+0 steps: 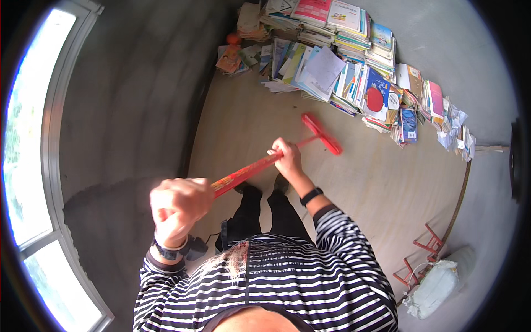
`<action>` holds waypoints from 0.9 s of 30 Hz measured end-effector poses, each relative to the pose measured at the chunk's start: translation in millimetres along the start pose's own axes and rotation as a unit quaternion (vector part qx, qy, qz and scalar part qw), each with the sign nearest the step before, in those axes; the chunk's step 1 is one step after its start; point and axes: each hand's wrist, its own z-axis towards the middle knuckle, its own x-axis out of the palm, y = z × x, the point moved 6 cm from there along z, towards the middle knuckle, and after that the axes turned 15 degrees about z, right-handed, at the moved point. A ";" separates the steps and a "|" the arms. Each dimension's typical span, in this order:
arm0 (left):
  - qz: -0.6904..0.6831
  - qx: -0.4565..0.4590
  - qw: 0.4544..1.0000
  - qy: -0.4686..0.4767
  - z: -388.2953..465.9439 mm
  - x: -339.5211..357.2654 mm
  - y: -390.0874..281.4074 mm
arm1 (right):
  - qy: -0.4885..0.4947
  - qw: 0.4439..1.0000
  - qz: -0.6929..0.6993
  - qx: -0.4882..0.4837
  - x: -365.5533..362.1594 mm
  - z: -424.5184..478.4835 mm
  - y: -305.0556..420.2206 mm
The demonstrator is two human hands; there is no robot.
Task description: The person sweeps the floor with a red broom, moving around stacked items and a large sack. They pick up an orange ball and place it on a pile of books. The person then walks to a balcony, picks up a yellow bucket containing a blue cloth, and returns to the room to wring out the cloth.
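A red long-handled broom [249,169] slants across in front of me, its handle printed with a yellowish pattern. My left hand [180,205] is closed around the upper end of the handle, near my chest. Lower down the shaft, my right hand [287,157] grips it too. Beyond the right hand, the red broom head [322,135] is at the pale floor [373,178], slightly blurred. Its underside is hidden, so the bristles cannot be made out. My dark shoes [281,184] stand below the handle.
Stacked books and papers [315,68] line the far wall, with a red table tennis bat [375,99] on one pile. An orange ball [233,39] sits in the corner. At right are a red stool frame [431,240] and a white sack [433,286]. A window [31,137] is at left.
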 end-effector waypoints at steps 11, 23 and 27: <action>0.174 -0.075 0.968 -0.165 -113.4 -109.8 -76.7 | 0.395 0.889 0.230 0.035 316.0 -67.6 92.9; 0.171 0.017 0.925 -0.337 -245.6 -235.7 -121.5 | 0.269 0.940 0.162 -0.134 398.9 32.4 200.1; 0.197 -0.038 0.910 -0.363 -264.9 -255.4 -107.8 | 0.285 0.931 0.129 -0.189 448.2 39.1 183.1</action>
